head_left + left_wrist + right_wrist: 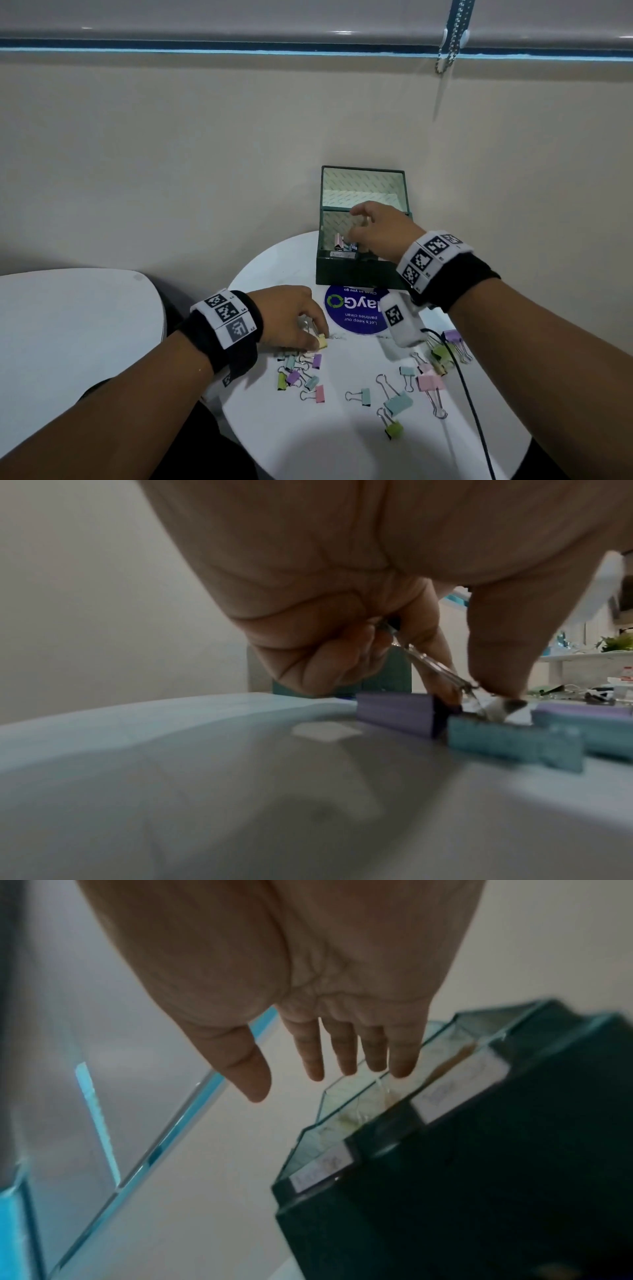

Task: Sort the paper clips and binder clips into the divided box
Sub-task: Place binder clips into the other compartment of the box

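Observation:
A dark green divided box point(346, 274) stands at the far edge of the round white table point(308, 445). My right hand point(358, 222) hovers over its near compartment, where a pink binder clip point(339, 241) and a blue one lie. In the right wrist view the right hand point(291, 1088) has straight, spread fingers and holds nothing above the box point(479, 1191). My left hand point(313, 334) pinches a pale yellow binder clip point(322, 341) on the table. Its wire handle point(435, 664) runs up between thumb and fingers. Several pastel binder clips point(308, 377) lie below that hand, with others point(397, 401) to the right.
A purple round sticker point(359, 313) lies in front of the box. A black cable point(469, 394) runs over the table's right side among clips. A second white table point(68, 325) stands at the left. The wall rises directly behind the box.

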The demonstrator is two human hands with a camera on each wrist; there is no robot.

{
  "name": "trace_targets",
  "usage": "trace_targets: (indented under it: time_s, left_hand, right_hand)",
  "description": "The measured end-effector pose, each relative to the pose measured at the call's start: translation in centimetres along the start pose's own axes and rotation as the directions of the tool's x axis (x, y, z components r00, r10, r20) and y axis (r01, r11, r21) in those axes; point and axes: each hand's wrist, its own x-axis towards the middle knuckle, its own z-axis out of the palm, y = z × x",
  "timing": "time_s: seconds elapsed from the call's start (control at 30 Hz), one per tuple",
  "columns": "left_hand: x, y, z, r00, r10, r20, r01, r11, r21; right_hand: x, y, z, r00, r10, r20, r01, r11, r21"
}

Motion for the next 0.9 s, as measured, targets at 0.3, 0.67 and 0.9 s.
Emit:
trace_targets:
  time_s: [0.3,0.67,0.9]
  left_hand:
    - [0.7,-0.9,-0.6,0.983,0.033,-0.18,-0.041,0.998,-0.042]
    - [7.4,2.7,-7.5,0.891,-0.132,-0.434,0.077,0.987,-0.142]
    - [7.9,3.5,-8.2,0.911,-0.158,-0.38,0.126,0.986,-0.108]
  right_hand:
    - [-8.6,9.6,-3.8,0.985,0.033,0.17,0.035,0.925,-0.38]
    - [-9.6,14.6,-3.3,0.959,0.152,0.239,-0.043,0.912,-0.407]
    - [-9.7,14.6,-2.8,0.966,0.156,0.207,-0.059,0.91,-0.41]
